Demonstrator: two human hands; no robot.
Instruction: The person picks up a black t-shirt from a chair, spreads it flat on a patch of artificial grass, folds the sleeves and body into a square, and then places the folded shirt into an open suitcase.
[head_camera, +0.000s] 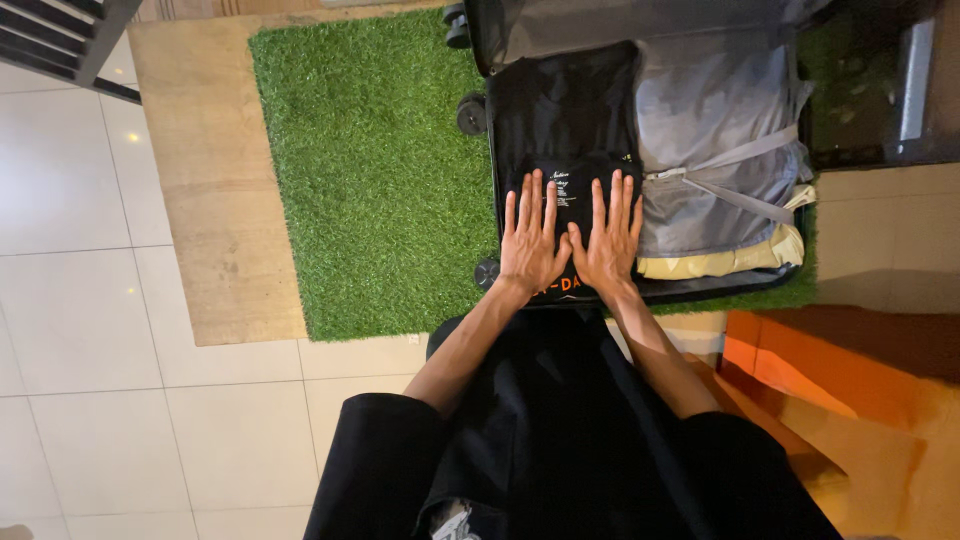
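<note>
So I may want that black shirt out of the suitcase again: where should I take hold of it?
Probably by its near folded edge, from your side. The black shirt lies flat in the suitcase, with both hands, left hand and right hand, pressed flat on its near end. Slide fingers under that edge on both sides to lift it still folded.

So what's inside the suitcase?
In the suitcase: a folded black shirt under the left hand and right hand, grey clothes strapped down, something yellow below. Anything deeper is covered.
</note>
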